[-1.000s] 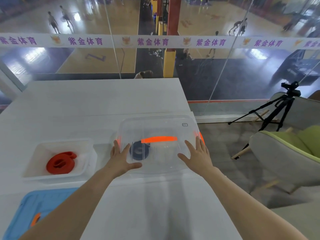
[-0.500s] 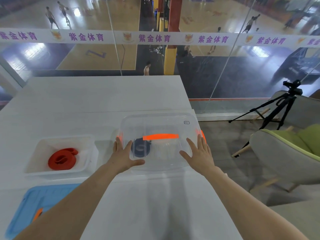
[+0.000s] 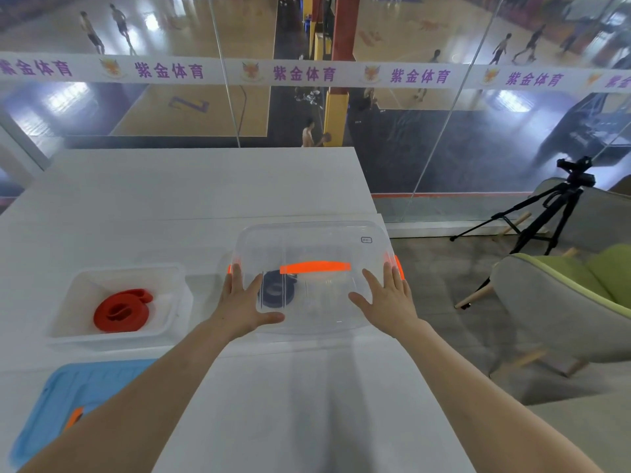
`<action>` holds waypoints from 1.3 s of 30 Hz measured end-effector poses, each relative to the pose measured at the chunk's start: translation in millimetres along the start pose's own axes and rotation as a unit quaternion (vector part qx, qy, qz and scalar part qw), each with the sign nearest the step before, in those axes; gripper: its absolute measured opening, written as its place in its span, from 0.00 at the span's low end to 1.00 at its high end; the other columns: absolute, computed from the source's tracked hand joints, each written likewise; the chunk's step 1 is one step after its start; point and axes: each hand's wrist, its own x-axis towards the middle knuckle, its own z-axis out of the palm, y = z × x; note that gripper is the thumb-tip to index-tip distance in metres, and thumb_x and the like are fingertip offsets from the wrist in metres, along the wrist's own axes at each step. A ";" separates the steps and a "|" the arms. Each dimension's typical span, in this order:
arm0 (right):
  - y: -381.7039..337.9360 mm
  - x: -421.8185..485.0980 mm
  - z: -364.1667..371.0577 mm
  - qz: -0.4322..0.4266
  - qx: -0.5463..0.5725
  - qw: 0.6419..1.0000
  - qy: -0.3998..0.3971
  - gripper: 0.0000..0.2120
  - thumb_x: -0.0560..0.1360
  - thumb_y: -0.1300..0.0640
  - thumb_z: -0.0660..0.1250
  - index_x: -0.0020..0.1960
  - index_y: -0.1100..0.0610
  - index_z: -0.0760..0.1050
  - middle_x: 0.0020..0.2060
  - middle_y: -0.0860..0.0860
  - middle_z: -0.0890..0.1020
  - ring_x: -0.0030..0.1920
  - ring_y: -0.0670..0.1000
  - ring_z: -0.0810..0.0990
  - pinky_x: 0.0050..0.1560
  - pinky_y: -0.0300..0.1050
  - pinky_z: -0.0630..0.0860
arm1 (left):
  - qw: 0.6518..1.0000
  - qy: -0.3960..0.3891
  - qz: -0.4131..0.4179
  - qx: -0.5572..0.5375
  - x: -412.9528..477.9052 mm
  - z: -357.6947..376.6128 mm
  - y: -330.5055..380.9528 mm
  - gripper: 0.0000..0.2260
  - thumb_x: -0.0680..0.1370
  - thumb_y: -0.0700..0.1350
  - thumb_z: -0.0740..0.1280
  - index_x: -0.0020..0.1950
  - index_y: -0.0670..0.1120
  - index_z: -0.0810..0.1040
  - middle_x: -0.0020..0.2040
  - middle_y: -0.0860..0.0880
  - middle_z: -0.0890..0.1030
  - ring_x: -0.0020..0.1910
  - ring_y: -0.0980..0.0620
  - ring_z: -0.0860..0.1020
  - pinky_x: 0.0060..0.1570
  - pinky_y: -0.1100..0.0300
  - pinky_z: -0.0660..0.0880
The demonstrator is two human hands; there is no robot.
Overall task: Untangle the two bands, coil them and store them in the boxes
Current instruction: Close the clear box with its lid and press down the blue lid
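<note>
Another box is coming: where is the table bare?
Bare: the table behind both boxes, and the near strip between the forearms. Crowded: open box and blue lid at left, left hand, right hand on the lidded box.

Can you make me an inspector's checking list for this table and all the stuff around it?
Surface: white table, with two boxes side by side.
Job's things: red band lies coiled in the open white box; dark band lies coiled in the clear box, under its clear lid with an orange handle.
Clutter: blue lid at the near left edge.
Hands: left hand and right hand lie flat on the clear lid, fingers straight.
Cables: nothing seen.
Surroundings: camera tripod, green chair, glass wall over a basketball court.
</note>
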 end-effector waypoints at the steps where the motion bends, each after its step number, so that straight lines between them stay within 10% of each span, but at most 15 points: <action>1: -1.7 -1.3 1.2 -0.006 -0.011 1.000 -0.002 0.38 0.80 0.27 0.48 0.84 0.43 0.48 0.85 0.59 0.41 0.85 0.60 0.37 0.83 0.61 0.42 | 1.000 0.003 0.008 0.010 1.0 1.2 -0.3 0.52 0.71 0.70 0.74 0.85 0.58 0.48 0.84 0.45 0.31 0.84 0.40 0.34 0.82 0.40 0.49; 10: -11.0 -10.1 7.8 -0.017 -0.025 0.999 0.016 0.36 0.82 0.29 0.47 0.85 0.45 0.50 0.85 0.59 0.45 0.85 0.62 0.39 0.83 0.63 0.40 | 0.997 0.010 0.026 0.071 -7.5 2.2 -1.3 0.46 0.76 0.73 0.62 0.85 0.57 0.44 0.85 0.43 0.35 0.85 0.40 0.36 0.83 0.41 0.48; 23: -192.4 -84.2 67.9 -0.197 0.040 0.956 0.213 0.18 0.80 0.46 0.65 0.66 0.51 0.78 0.71 0.55 0.77 0.75 0.60 0.72 0.73 0.57 0.69 | 0.981 0.192 0.032 0.019 -116.6 15.0 -112.8 0.27 0.85 0.58 0.60 0.82 0.49 0.65 0.84 0.44 0.61 0.84 0.42 0.59 0.80 0.44 0.59; 39: -443.7 -174.6 229.8 -0.122 0.024 0.992 -0.021 0.24 0.82 0.46 0.62 0.77 0.50 0.69 0.77 0.52 0.70 0.78 0.54 0.66 0.74 0.51 0.67 | 0.995 0.065 -0.071 0.016 -182.1 -3.5 -433.4 0.28 0.84 0.58 0.61 0.82 0.47 0.65 0.81 0.39 0.65 0.80 0.39 0.64 0.76 0.44 0.66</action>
